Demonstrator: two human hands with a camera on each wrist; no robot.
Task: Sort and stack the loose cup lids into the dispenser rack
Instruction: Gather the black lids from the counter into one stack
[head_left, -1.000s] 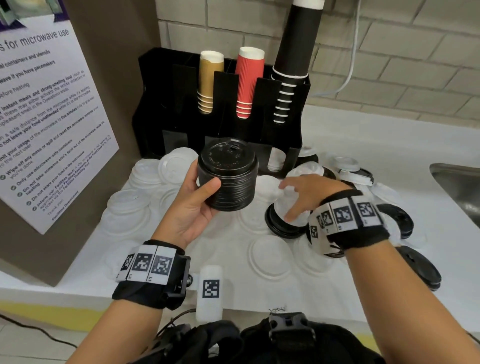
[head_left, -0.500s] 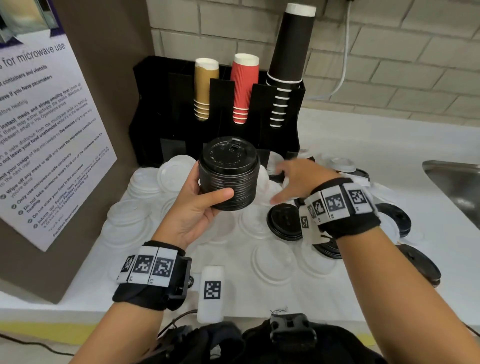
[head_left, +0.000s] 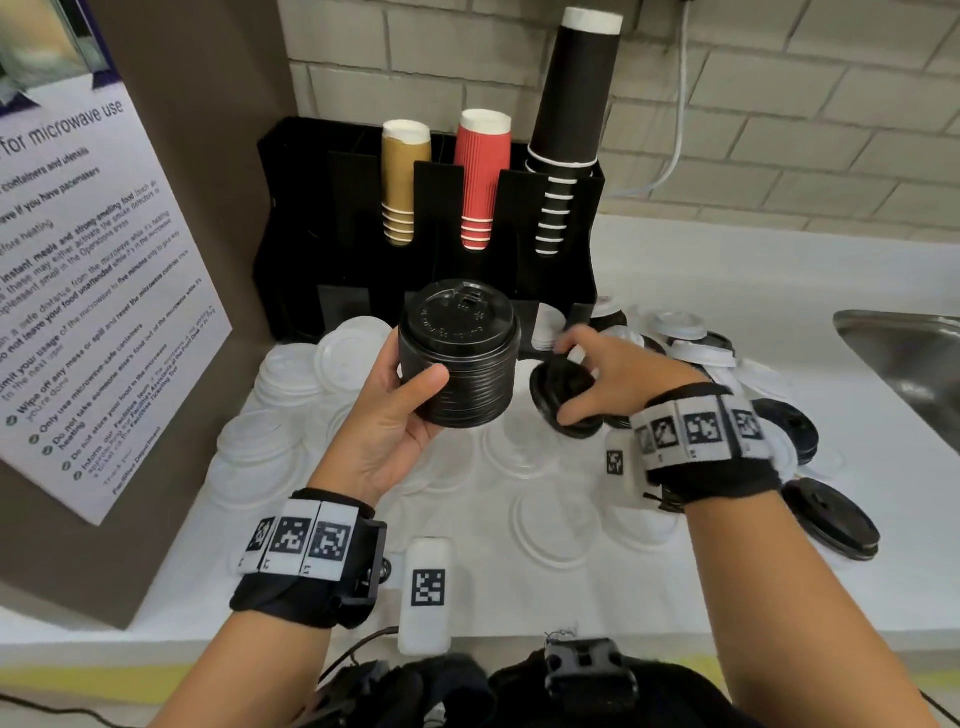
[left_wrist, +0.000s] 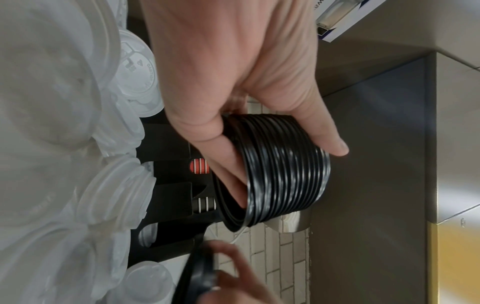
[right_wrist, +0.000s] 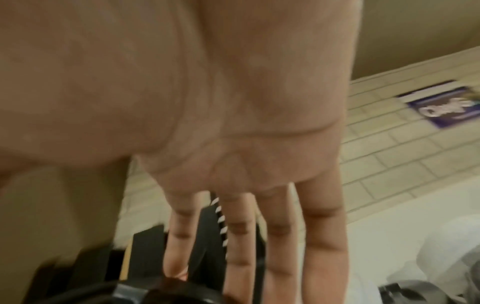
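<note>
Left hand raised over the counter, fingers and thumb curled round a tall black stack of nested lids, thumb across its front, top lid facing up; the left wrist view shows the ribbed rims of that stack between thumb and fingers. Right hand just beside it, thumb and fingers pinching a single black lid, tilted on edge and lifted off the counter, close to the stack but not touching it. Right wrist view is blurred; fingers reach down to something dark at the bottom edge, grip not readable there. Black rack stands against the brick wall. Its upper slots hold three upside-down cup stacks: gold cups, red cups, tall black cups. A lower opening at right shows white lids inside; the other lower openings are too dark to tell. Loose clear lids spread over the counter in front of the rack and under both hands. More black lids and white ones lie mixed to the right. Steel sink at far right. Microwave notice on the panel at left.
</note>
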